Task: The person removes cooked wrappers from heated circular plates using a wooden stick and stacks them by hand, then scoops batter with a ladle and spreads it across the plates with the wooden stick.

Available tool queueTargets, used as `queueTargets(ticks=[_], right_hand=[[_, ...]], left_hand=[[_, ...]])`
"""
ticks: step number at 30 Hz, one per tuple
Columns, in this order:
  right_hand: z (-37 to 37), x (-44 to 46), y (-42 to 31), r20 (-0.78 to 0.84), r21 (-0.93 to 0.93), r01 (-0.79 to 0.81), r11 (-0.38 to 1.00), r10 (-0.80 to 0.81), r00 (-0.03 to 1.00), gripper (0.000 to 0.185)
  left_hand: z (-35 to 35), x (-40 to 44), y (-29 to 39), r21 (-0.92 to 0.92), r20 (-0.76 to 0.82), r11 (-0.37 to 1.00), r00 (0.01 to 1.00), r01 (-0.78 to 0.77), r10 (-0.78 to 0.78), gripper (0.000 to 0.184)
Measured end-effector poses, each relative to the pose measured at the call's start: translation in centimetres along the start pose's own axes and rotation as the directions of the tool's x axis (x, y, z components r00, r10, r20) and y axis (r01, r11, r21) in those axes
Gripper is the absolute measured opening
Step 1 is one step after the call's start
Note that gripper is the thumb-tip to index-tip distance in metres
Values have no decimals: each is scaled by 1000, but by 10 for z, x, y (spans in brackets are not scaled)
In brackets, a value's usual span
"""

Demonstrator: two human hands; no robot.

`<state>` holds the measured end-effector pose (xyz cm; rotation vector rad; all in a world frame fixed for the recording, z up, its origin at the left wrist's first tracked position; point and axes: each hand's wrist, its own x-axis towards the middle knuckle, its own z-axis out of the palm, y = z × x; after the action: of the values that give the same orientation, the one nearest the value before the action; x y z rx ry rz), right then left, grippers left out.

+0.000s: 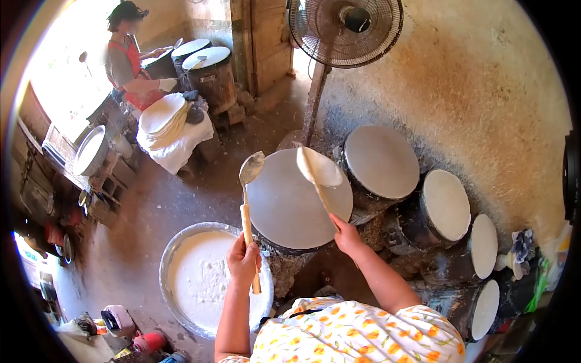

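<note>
My left grip (244, 261)'s closed round a ladle (252, 167), and my right grip (348, 235) has a wooden-handled spreader (327, 172) over the griddle (283, 209) ahead; imo keep it flat and light so the batter (195, 284) goes on even. Count: one ladle, one spreader, one basin (165, 275) below my left grip, one griddle ahead, four more griddles (382, 160) off right.

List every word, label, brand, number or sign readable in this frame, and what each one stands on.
No readable text.
Fan: any mark on its hub is too blurred to read.
Red item at lower left: any print is too small.
Tub and griddle: none visible.
</note>
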<state>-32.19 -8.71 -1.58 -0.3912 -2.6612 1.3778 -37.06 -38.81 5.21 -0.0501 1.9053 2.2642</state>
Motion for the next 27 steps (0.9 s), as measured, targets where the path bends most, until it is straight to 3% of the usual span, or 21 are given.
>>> queueTargets(ticks=[1, 2, 4, 8, 10, 13, 14, 17, 19, 20, 22, 26, 27], right_hand=[[9, 12, -4, -9, 19, 104, 994, -104, 995, 59], [18, 18, -8, -8, 16, 105, 994, -105, 994, 59], [25, 23, -30, 155, -35, -62, 997, 67, 986, 62], [20, -9, -40, 252, -87, 34, 996, -11, 968, 61], [-1, -21, -33, 228, 5, 150, 989, -147, 963, 56], [-21, 3, 8, -59, -59, -113, 992, 109, 992, 57], [-29, 17, 10, -95, 2, -49, 999, 49, 994, 57], [-14, 44, 2, -17, 27, 54, 998, -54, 998, 57], [-5, 40, -44, 245, -63, -163, 985, 174, 954, 58], [-2, 33, -41, 245, -59, -163, 985, 173, 954, 58], [7, 8, -31, 264, -44, 129, 991, -113, 958, 59], [-29, -7, -23, 365, -50, 104, 993, -79, 928, 57], [-35, 7, -10, 285, -40, 48, 998, -34, 958, 58]], left_hand=[[-1, -1, -1, -4, -2, 1000, 1000, -1, 1, 36], [-2, -2, -3, -23, -18, 1000, 1000, 1, -1, 35], [-3, -3, -3, -42, -35, 999, 999, 2, -4, 35], [-8, -5, -5, -42, -54, 999, 999, -1, -1, 35], [-9, -5, -5, -41, -71, 999, 997, -12, 9, 35], [-13, -9, -5, -30, -120, 1000, 993, 9, -12, 35], [-14, -10, -6, -33, -129, 999, 992, 2, -6, 34], [-13, -8, -9, -49, -145, 999, 989, -11, 4, 33], [-12, -7, -10, -61, -150, 998, 989, -16, 7, 32], [-11, -6, -12, -63, -156, 998, 988, -24, 14, 31], [-10, -3, -11, -65, -162, 997, 987, -35, 24, 30], [-6, -2, -13, -81, -175, 995, 984, -50, 36, 29], [-5, -1, -14, -77, -180, 995, 983, -56, 41, 29]])
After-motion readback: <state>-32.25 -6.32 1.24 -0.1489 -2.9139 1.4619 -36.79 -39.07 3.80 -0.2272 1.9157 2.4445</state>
